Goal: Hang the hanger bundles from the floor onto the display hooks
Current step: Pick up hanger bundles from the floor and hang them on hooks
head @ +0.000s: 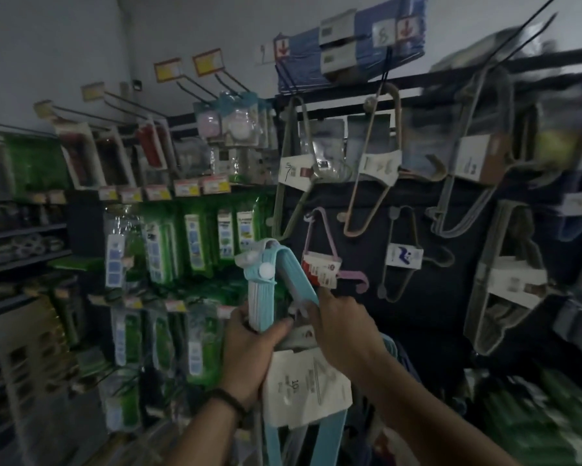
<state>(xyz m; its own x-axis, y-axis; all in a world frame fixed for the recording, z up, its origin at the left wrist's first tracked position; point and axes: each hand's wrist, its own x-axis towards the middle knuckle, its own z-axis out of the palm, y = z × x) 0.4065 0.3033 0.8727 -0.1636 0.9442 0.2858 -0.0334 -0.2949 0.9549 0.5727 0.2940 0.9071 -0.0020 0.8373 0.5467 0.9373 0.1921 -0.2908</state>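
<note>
I am holding a teal hanger bundle (263, 306) up in front of me with both hands, off the floor and close to the dark display board (417, 317), its hook end (266, 260) pointing upward and not resting on any peg. My left hand (249, 351) is wrapping around the neck of the stack, with the fingers curling round it and the thumb (279, 326) pressing on the front. My right hand (336, 327) is gripping the sloping teal arm just beside it. I am seeing that hand from the back, so I cannot tell exactly how its fingers are lying, though one fingertip is poking up toward a pink hanger bundle (320, 260) hanging on the board. A white paper label (303, 388) is wrapping the teal stack below my hands. A dark bracelet (230, 401) is sitting on my left wrist. Higher on the board a beige hanger bundle (373, 169) and a grey hanger bundle (468, 169) are hanging from display hooks (368, 102), each with a paper band around it. To my left, green packets (195, 243) are hanging in rows on the shelf wall.
</note>
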